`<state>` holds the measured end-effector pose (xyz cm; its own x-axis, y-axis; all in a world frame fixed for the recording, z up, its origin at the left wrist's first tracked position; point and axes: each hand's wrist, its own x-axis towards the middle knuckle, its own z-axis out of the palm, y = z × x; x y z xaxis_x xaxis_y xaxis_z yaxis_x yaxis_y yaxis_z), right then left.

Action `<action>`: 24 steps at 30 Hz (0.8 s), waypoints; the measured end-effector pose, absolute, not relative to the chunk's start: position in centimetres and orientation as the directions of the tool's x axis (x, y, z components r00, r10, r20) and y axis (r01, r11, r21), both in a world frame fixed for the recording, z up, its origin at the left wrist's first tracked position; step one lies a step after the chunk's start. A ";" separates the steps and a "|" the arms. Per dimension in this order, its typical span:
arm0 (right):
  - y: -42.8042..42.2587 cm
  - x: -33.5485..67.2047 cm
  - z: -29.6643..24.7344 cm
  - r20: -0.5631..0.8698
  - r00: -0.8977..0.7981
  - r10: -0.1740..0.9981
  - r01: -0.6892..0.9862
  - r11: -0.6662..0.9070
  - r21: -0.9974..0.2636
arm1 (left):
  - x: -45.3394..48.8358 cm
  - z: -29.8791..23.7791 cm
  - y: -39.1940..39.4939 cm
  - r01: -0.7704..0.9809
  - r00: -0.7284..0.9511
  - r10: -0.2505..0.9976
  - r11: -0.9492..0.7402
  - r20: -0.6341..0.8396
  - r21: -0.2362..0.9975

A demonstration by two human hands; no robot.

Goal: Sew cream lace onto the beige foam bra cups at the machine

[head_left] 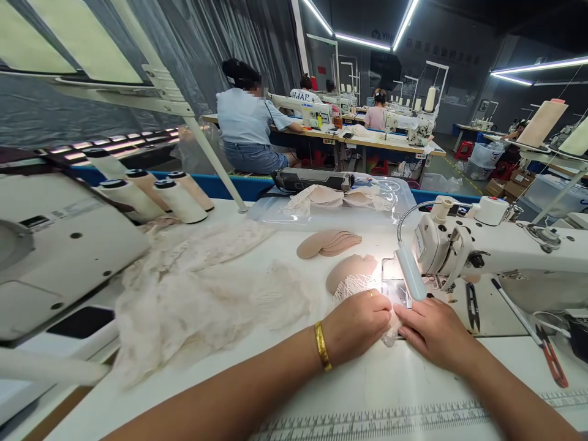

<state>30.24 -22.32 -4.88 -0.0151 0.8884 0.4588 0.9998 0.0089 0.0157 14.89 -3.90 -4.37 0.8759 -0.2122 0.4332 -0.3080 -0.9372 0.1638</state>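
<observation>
Under the small lamp of the white sewing machine, both hands worked close together: the left hand pinched the lace piece, which lay over a beige cup; the right hand had its fingers extended beside it, their grip impossible to tell. Beyond lay stacked beige pads.

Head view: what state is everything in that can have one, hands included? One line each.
Left hand: fingers curled closed on lace
Right hand: fingers extended beside the left hand, grip unclear
Machine lamp: apparently lit, bright glow beside it
Ceiling lights: lit
Beige pads: overlapping, fanned out
Sheer fabric: crumpled, spread out
Black snips: lying unheld
Red-handled snips: lying unheld
</observation>
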 end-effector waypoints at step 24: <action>-22.7 30.6 -5.3 0.381 -0.040 0.924 0.990 0.089 -0.111 | 15.0 -4.9 -4.5 -0.237 0.890 -0.177 -0.967 0.420 0.095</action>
